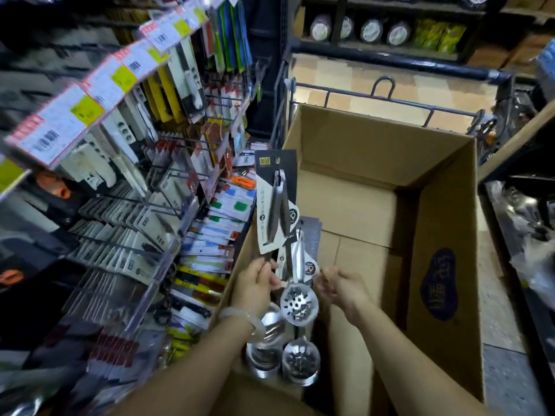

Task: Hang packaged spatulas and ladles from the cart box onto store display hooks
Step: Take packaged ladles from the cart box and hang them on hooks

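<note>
A big open cardboard box (444, 235) sits in the cart. My left hand (255, 283) grips a packaged ladle set (274, 202) by the handles, its dark and white card standing upright above the box's left edge. A second pack with a slotted steel ladle (298, 304) hangs just right of it, its bowl between my hands. My right hand (342, 286) is beside that pack with fingers spread; whether it touches is unclear. More ladle bowls (300, 361) lie low in the box. The display hooks (180, 142) stand to the left.
The left rack is crowded with carded kitchen tools and price tags (90, 106). The cart's metal rail (390, 99) runs behind the box. Dark shelves with packaged goods (372, 31) stand beyond, and another shelf edge (516, 139) is at the right.
</note>
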### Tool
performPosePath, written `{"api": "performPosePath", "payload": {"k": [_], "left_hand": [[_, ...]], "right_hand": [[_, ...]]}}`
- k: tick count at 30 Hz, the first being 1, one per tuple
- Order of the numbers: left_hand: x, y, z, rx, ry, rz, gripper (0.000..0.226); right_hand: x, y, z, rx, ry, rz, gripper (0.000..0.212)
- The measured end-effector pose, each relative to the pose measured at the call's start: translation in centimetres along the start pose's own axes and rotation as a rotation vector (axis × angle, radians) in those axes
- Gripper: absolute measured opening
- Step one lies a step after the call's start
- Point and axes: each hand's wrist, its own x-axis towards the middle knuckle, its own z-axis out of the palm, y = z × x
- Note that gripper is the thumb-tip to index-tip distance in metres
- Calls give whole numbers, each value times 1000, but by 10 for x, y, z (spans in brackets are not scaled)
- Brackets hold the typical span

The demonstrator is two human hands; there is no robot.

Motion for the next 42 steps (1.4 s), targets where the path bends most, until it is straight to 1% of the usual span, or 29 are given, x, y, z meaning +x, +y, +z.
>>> {"api": "performPosePath", "payload": {"k": [1, 3, 4, 6, 9, 13, 14, 18, 20, 21, 22, 24, 25, 26, 28, 29, 31, 34, 37, 39, 40, 42], "left_hand": [[0, -2, -2, 0, -10, 7, 31], [0, -5, -3, 26, -50, 14, 31], [0, -5, -3, 44, -58, 18, 31], [0, -6, -5, 54, -55, 35, 32], [-2, -9, -8, 74, -56, 37, 31], [-6, -12, -10, 91, -84, 26, 31], [-7, -12, -10, 87, -83, 18, 31], [-9, -12, -12, 91, -70, 19, 30], [-11, -10, -13, 87, -65, 30, 30], [-12, -9, -14, 83, -65, 31, 30], [-14, -7, -15, 84, -68, 31, 29], [-19, -4, -18, 95, -78, 37, 28], [-21, -2, -20, 92, -84, 39, 28], [-24, 0, -21, 82, -91, 36, 27], [-29, 8, -25, 46, -108, 26, 26], [-32, 14, -26, 18, -117, 24, 25], [-38, 25, -29, -51, -134, 32, 27], [-52, 40, -35, -127, -164, 58, 29], [-70, 52, -40, -152, -182, 105, 30], [-86, 59, -44, -174, -167, 125, 30], [-94, 62, -47, -182, -156, 138, 31], [-112, 69, -54, -183, -133, 172, 30]], "right_hand": [[6, 14, 4, -169, 59, 8, 20], [13, 34, 14, -448, 54, 6, 31], [15, 40, 18, -538, 45, -2, 37], [18, 45, 24, -677, 90, -32, 40], [16, 50, 31, -741, 166, -33, 31], [16, 53, 36, -814, 165, -48, 13], [16, 52, 35, -828, 168, -49, 13], [13, 53, 29, -894, 200, -34, 25], [7, 52, 26, -897, 215, -34, 24], [5, 53, 24, -856, 204, -39, 21], [2, 54, 22, -750, 169, -51, 19], [-7, 55, 17, -474, 68, -84, 36], [-12, 53, 15, -398, 36, -102, 39], [-17, 50, 13, -364, 17, -123, 34], [-25, 36, 7, -364, -4, -149, 12], [-30, 28, 4, -375, -21, -173, 9], [-42, 9, 0, -378, -33, -231, 12], [-63, -17, -6, -340, -18, -327, 21], [-93, -43, -7, -399, -33, -446, 22], [-116, -56, -3, -418, -50, -516, 29], [-126, -60, -1, -413, -68, -546, 30], [-148, -69, 7, -412, -123, -579, 22]]}}
